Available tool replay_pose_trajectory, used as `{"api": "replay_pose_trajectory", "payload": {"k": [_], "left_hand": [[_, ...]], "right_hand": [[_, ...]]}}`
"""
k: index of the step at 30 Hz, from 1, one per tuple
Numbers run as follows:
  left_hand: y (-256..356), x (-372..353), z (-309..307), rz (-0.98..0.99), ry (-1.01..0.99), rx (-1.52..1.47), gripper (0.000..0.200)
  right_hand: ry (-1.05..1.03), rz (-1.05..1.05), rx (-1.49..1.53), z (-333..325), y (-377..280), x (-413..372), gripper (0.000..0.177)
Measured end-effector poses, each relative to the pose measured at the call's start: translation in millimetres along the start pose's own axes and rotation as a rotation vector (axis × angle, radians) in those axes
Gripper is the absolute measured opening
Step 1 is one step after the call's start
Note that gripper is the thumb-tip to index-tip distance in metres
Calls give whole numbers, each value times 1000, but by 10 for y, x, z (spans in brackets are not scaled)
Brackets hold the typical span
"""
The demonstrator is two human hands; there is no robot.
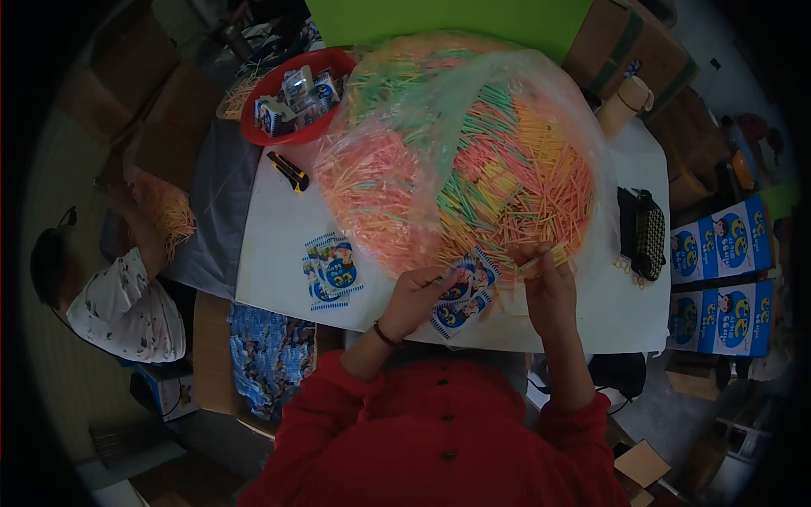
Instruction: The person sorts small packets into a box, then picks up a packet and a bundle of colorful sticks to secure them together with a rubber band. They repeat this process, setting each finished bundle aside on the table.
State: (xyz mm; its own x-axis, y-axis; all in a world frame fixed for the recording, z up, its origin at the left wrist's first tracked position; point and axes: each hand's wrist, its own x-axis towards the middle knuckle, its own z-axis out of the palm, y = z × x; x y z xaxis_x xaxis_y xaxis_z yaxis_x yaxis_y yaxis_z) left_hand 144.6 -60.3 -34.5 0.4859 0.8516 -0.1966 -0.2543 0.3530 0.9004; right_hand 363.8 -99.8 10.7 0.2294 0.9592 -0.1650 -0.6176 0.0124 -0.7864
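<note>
My left hand (409,306) is closed, its fingertips pinching the edge of a small blue-and-white printed packet (459,287). Another printed packet (457,314) lies just below it at the table's front edge. In my right hand (551,291), thumb and fingers are closed round a small bunch of pale yellow sticks (539,263). Directly beyond both hands, a large clear plastic bag (452,160) spreads open, heaped with thin pink, orange, yellow and green sticks (528,160). More packets (334,270) lie overlapping to the left of my left hand.
On the white table (279,245) are a red basin (291,135) of packets, a yellow-black utility knife (288,172) and a checkered pouch (650,237). A beige flask (627,103) stands back right. Another person (127,296) sits at left, near a box of packets (274,359). Printed cartons (718,279) stand right.
</note>
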Motion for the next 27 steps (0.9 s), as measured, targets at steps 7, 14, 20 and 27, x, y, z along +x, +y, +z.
{"api": "replay_pose_trajectory", "payload": {"k": [7, 14, 20, 27], "left_hand": [[93, -32, 12, 189, -86, 441, 20], [111, -72, -4, 238, -164, 419, 25], [158, -103, 43, 162, -213, 258, 29], [-3, -59, 124, 43, -218, -100, 34]], "right_hand": [[-427, -179, -249, 442, 40, -45, 16], [-647, -236, -580, 433, 87, 64, 13], [-645, -101, -650, 262, 219, 37, 13], [-620, -343, -1245, 383, 152, -6, 31]]}}
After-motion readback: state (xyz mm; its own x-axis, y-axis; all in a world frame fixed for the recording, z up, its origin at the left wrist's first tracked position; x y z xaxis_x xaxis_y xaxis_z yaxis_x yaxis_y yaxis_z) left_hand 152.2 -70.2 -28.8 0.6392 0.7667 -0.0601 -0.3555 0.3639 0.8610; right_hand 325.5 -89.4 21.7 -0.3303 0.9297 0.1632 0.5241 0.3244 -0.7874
